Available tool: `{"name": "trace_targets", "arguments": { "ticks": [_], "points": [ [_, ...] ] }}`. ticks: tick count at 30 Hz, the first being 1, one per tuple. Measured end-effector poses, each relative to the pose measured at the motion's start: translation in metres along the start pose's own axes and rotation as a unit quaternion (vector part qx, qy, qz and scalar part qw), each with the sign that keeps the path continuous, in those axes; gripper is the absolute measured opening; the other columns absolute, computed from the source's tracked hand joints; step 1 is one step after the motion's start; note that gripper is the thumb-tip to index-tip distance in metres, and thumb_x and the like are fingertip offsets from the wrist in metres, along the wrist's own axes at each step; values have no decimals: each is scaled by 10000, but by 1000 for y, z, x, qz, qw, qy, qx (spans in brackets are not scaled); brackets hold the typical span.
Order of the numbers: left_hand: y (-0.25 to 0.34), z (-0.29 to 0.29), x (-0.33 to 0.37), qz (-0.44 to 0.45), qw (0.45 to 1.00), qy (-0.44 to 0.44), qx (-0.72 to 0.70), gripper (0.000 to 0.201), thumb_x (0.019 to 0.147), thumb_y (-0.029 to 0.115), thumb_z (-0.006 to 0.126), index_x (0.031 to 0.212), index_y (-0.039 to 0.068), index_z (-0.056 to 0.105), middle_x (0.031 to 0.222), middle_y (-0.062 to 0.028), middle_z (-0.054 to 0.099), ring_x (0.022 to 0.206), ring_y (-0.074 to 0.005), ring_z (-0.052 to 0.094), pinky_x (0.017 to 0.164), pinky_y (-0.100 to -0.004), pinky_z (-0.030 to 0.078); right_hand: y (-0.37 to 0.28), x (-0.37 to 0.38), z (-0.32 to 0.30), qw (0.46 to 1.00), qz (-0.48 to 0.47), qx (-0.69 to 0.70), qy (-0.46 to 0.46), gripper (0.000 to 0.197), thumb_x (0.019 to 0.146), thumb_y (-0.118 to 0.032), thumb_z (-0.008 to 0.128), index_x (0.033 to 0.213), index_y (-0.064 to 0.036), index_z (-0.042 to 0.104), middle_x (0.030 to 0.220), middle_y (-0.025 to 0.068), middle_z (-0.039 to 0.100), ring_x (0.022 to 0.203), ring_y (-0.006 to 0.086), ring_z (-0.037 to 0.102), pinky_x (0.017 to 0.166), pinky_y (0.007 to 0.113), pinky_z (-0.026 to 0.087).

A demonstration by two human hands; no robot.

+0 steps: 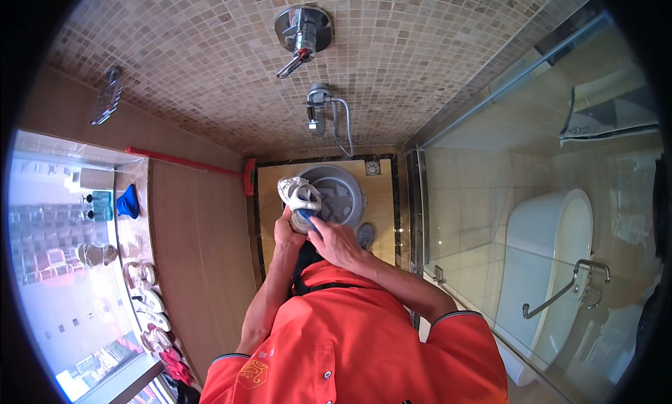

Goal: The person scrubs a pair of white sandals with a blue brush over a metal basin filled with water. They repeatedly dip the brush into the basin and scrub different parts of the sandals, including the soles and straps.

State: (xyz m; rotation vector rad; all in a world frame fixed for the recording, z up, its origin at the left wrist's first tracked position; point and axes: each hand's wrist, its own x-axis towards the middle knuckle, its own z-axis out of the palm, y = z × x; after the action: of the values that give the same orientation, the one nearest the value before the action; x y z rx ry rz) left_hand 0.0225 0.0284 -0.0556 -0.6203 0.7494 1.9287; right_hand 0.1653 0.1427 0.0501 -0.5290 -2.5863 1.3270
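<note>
A white sandal-like shoe (288, 187) with straps and cut-out openings is held up in front of my body, over the near left side of a round grey basin (362, 194). My left hand (285, 230) is closed around its near end from the left. From the right, my right hand (337, 244) grips a small blue item (306, 213) against the shoe's opening. Fingers cover much of that item, so its kind cannot be made out. Grey-white pieces lie in the basin, and their kind is unclear.
Several shoes (148, 300) line the window ledge at left, near a blue cloth (128, 202). A red pole (185, 160) leans along the left wall. Ahead are a shower mixer (305, 31) and hose (348, 124). At right, a glass panel stands before a white bathtub (521, 229).
</note>
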Motion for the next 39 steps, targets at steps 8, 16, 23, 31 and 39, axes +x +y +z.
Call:
{"name": "trace_targets", "arguments": {
  "ticks": [8,16,23,31,39],
  "points": [
    [-23,20,-5,5,999,-2,37,379,1105,277,422,1416,105,552,1342,-123,658,1211,-320,636,1057,-535,500,33,31,17,996,65,-55,25,403,999,-318,591,1236,6,622,778,261,707,694,445,702,616,541,558],
    [1,10,-5,9,1000,2,3,404,1099,281,394,1404,69,553,1298,-173,666,1173,-355,651,1030,-525,524,-8,-13,-14,999,-22,-19,-15,416,975,-265,629,1289,7,606,771,241,709,699,444,700,622,524,571],
    [-20,20,-4,20,999,-21,26,412,1083,193,442,1473,84,521,1387,-124,632,1234,-311,624,1081,-490,499,27,42,23,996,52,-64,20,337,974,-254,617,1193,2,601,779,265,700,671,453,690,585,548,555],
    [0,22,-8,33,998,-18,56,427,1100,242,336,1456,94,517,1377,-178,622,1199,-375,632,1028,-561,522,-12,-5,-17,995,3,-84,-47,452,978,-283,623,1338,-12,583,831,269,703,688,450,692,610,558,562],
    [-13,24,4,25,999,-8,40,421,1089,176,399,1485,75,500,1412,-123,619,1270,-299,612,1100,-473,490,28,49,18,987,47,-155,1,337,989,-281,566,1146,15,601,776,262,711,674,434,705,613,557,571]
  ]
}}
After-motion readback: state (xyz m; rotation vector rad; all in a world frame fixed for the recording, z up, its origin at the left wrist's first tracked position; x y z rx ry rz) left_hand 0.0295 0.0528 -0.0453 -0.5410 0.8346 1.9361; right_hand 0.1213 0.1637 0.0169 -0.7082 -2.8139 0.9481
